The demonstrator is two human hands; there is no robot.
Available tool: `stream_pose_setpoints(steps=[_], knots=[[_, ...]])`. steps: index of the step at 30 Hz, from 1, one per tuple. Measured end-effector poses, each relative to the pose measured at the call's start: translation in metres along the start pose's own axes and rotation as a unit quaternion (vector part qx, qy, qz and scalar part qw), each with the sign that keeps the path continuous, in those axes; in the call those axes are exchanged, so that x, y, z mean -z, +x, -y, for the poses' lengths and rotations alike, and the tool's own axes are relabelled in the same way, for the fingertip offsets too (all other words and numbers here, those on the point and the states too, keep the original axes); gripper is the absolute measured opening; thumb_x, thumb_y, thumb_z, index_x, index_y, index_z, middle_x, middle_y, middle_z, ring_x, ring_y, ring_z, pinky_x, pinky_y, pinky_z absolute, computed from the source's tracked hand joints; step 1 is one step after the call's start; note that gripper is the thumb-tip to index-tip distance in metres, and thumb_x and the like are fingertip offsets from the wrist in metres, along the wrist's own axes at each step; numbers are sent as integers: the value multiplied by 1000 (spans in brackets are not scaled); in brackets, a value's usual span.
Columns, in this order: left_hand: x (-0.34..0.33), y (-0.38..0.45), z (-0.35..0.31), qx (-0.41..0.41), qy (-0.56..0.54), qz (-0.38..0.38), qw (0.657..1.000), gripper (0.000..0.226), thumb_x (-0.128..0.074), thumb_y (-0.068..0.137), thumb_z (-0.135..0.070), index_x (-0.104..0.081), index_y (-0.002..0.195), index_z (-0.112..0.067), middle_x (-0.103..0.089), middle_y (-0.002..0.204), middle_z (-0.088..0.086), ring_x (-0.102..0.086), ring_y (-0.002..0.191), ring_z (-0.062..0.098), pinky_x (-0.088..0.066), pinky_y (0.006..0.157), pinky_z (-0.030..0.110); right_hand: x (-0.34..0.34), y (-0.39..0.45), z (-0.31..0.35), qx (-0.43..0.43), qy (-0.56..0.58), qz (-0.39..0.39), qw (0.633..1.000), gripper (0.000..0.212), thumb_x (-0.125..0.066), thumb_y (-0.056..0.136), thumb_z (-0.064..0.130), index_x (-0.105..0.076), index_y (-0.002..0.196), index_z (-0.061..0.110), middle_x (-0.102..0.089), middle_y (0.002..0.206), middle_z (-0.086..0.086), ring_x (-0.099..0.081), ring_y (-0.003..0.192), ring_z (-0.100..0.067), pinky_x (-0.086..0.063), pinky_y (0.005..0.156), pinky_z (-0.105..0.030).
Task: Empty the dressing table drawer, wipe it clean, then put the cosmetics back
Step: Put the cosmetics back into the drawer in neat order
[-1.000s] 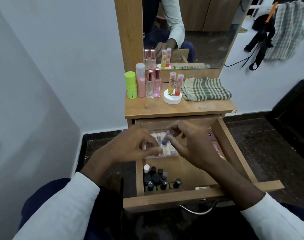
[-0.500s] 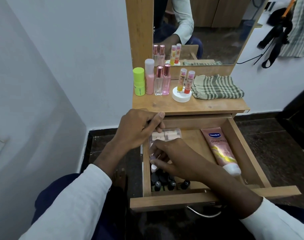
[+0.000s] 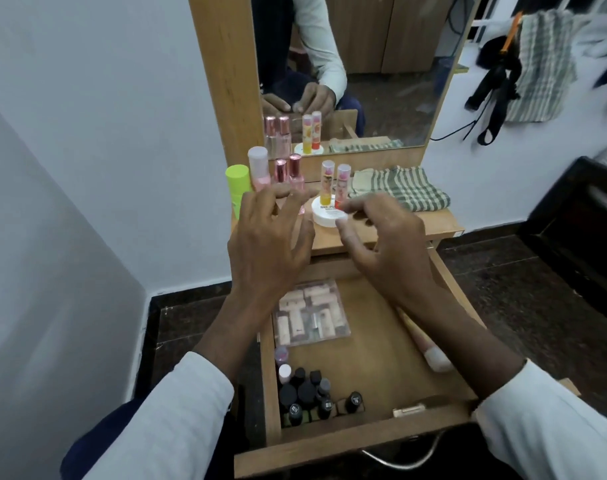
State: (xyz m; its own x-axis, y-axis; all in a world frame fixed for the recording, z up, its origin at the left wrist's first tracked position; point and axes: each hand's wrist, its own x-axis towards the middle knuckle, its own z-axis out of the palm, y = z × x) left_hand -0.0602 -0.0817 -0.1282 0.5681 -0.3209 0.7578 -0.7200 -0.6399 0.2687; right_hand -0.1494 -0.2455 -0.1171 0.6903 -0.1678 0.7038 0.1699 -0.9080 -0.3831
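- Over the tabletop, the left hand [image 3: 267, 233] hovers with fingers spread, holding nothing; the right hand [image 3: 385, 244] reaches for the white jar [image 3: 324, 216], grasp uncertain.
- Below, the drawer [image 3: 360, 441] already holds nail polish bottles [image 3: 312, 389], so restocking seems underway.

Both arms reached forward over the open drawer [image 3: 357, 441], white sleeves at the wrists. The left hand [image 3: 267, 244] hovered beyond the drawer's back edge with fingers spread and straight. The right hand [image 3: 388, 247] hovered beside it, fingers loosely bent, holding nothing.
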Motion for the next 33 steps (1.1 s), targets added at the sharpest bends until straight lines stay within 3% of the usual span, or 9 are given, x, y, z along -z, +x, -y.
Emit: stream_pose_setpoints(steps=[5,9,12,14,17,20,24,28,33], knots=[[-19,17,-26,16,86,26,996,57,-55,101,-39,-46,157,-31,-47,149,9,-45,129,27,-44,96,39,-11,25,-18,-10,-90,-29,995,57,-68,94,32,-57,148,16,-55,131,-12,-54,115,-25,-47,95,-34],[-26,25,-31,38,108,30,993,53,-51,103,-35,-47,156,-35,-42,153,11,-41,131,26,-39,97,39,-18,30,-28,-14,-112,20,993,67,-67,93,37,-47,155,20,-48,144,-14,-51,128,-28,-50,103,-45],[-33,22,-31,38,104,16,994,47,-53,103,-34,-54,151,-34,-46,151,10,-43,132,27,-41,96,39,-21,30,-33,-3,-81,23,996,62,-67,93,28,-50,151,16,-54,139,-11,-55,124,-26,-50,102,-43],[-35,20,-29,37,90,-12,995,39,-56,104,-36,-62,141,-30,-53,145,8,-48,129,26,-42,96,39,-22,29,-33,10,-45,-6,999,47,-67,96,20,-57,140,9,-63,128,-10,-60,114,-24,-50,98,-33],[-36,18,-26,21,79,-36,996,28,-57,106,-41,-69,127,-27,-70,122,-1,-58,115,23,-47,87,40,-20,27,-32,7,-23,-53,998,28,-71,97,14,-62,123,6,-71,106,-7,-67,95,-21,-54,81,-28],[-30,16,-26,24,33,-39,998,25,-58,106,-42,-71,122,-28,-73,107,-9,-59,105,21,-46,80,40,-10,20,-25,27,-33,-75,996,23,-75,96,14,-64,114,4,-71,98,-7,-67,87,-20,-56,75,-33],[-5,2,-18,-1,-38,-25,999,29,-68,100,-37,-72,126,-26,-74,111,-9,-56,103,20,-40,80,31,12,-6,-3,27,-6,-58,998,26,-74,96,16,-65,117,3,-71,100,-4,-66,89,-12,-52,79,-19],[30,-26,4,-33,-109,57,992,24,-78,92,-32,-76,115,-27,-73,106,-16,-57,99,17,-49,79,39,25,-37,14,-8,57,54,997,27,-78,94,19,-66,117,12,-72,97,12,-68,85,2,-54,80,-11],[51,-53,38,-87,-201,264,939,30,-85,86,-29,-77,115,-29,-72,101,-21,-63,98,12,-55,76,43,20,-60,16,0,109,200,974,23,-77,95,26,-67,114,17,-73,93,14,-70,82,-2,-59,71,-25]])
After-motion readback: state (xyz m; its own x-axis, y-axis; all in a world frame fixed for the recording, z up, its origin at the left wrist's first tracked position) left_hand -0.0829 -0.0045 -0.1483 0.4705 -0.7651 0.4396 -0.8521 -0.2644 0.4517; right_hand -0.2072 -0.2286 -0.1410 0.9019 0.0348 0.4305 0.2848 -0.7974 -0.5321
